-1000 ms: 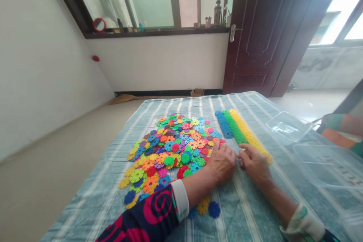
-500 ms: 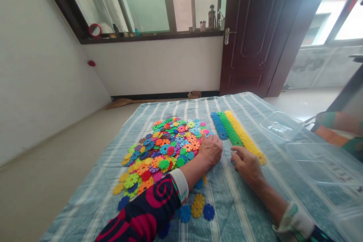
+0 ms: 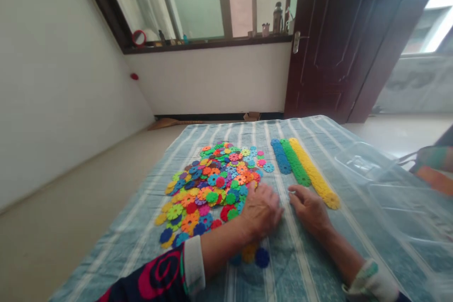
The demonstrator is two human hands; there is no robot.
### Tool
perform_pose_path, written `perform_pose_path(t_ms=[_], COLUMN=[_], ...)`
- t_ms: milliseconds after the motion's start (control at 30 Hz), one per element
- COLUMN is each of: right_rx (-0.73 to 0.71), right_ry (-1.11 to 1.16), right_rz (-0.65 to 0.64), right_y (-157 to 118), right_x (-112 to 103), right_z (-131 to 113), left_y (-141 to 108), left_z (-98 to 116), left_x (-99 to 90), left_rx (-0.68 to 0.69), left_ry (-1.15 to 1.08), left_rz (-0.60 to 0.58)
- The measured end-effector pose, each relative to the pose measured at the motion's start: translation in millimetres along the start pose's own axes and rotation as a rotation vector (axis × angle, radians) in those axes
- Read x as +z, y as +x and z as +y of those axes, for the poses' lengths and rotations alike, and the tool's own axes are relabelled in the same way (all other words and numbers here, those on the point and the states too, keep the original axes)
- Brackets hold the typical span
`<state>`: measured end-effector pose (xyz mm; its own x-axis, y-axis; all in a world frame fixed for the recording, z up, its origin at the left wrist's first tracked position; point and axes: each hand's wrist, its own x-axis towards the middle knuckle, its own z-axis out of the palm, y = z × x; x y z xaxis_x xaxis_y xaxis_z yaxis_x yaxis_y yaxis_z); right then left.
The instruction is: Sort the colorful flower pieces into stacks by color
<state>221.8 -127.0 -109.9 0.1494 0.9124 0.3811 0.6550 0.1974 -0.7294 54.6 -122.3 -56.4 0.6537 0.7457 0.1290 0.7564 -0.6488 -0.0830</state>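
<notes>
A heap of flower-shaped plastic discs (image 3: 212,179) in many colours lies on the striped cloth. My left hand (image 3: 262,210) is over the cloth at the heap's right edge, palm down. Motion smears its fingers, and what lies under them is hidden. My right hand (image 3: 311,210) rests just to the right, fingers loosely curled, with a small gap between thumb and forefinger and nothing visible in it. Beyond it lie three rows of overlapping discs: a short blue row (image 3: 281,156), a longer green row (image 3: 295,163) and the longest, a yellow row (image 3: 314,174).
Clear plastic boxes (image 3: 361,163) stand on the right of the striped cloth (image 3: 314,255). A loose light-blue disc (image 3: 268,167) lies between heap and rows. Near my left forearm is a dark blue disc (image 3: 262,258). A dark red door (image 3: 329,56) stands behind.
My left hand has drawn back towards me from the heap's right edge, uncovering pink and light-blue discs there. My right hand has barely moved. The whole view has shifted slightly.
</notes>
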Motion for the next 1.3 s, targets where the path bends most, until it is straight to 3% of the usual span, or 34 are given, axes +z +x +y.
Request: perform_pose_path(t_ms=[100,167,300,467,600,767,833,967,1133,1300], right_rx=[0.015,0.026,0.048,0.094,0.13,0.18,0.204,0.252,0.234,0.238], right_ry=[0.002,0.007,0.002,-0.015,-0.019,-0.032,-0.044,-0.061,-0.053,-0.059], right_rz=[-0.007,-0.02,-0.025,-0.042,-0.065,-0.096,-0.103,-0.111,-0.077,-0.068], right_y=[-2.1,-2.6,-3.2,-4.0,-3.7,-3.5,-3.6,-4.2,-5.4,-4.7], right_x=[-1.0,-1.9,-4.5,-7.5,-9.3,-11.9,-13.1,-15.2,-15.8,-14.8], right_z=[4.3,6.2,7.3,7.5,7.2,7.5,7.1,5.4,7.5,11.9], left_y=[-31.8,-48.9,-67.0,-69.4,-76.0,-91.2,-92.9,-91.4,-92.5,-97.7], left_z=[19.7,22.0,4.1,-22.7,-19.2,5.7,8.0,-5.3,-34.2,-93.9], left_x=[3.2,6.8,11.9,9.4,4.6,-1.0,-1.8,0.3,-1.3,-15.4], left_rx=[0.093,0.106,0.092,0.045,0.011,0.279,0.326,0.19,0.051,-0.301], left_ry=[-0.031,-0.026,0.013,0.02,-0.063,-0.129,-0.078,0.045,-0.072,-0.08], left_rz=[-0.011,0.005,0.023,0.014,0.091,0.13,0.123,0.129,0.149,0.142])
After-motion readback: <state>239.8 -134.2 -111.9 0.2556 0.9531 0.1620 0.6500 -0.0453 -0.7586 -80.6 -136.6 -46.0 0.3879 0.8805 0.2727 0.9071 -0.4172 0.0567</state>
